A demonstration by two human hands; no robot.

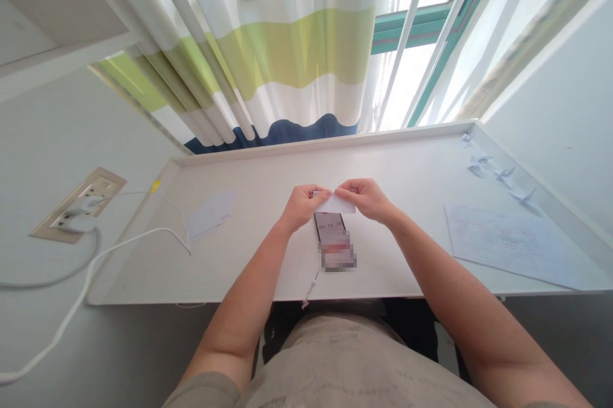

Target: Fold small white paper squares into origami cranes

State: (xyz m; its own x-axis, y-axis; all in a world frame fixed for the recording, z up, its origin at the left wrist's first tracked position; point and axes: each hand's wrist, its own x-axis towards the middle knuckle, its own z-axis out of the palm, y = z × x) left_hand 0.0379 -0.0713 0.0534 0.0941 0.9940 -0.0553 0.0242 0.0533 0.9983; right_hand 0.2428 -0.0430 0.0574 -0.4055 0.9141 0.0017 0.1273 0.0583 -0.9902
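Observation:
A small white piece of paper (339, 205) is held up over the desk between my two hands. My left hand (305, 202) pinches its upper left part with thumb and fingers. On the other side, my right hand (364, 197) grips its upper right part, with the two thumbs close together along the top edge. Just below the paper lies a phone (330, 227) showing a running-time display, its lower part blurred out. A thin strap with a charm (310, 291) hangs from the phone towards the desk's front edge.
Several folded paper pieces (479, 165) sit along the right rim of the white desk (268, 267). Printed sheets (512, 242) lie at the right, blank paper slips (211, 213) at the left. A white cable (143, 234) runs from the wall socket (79, 204) across the left side.

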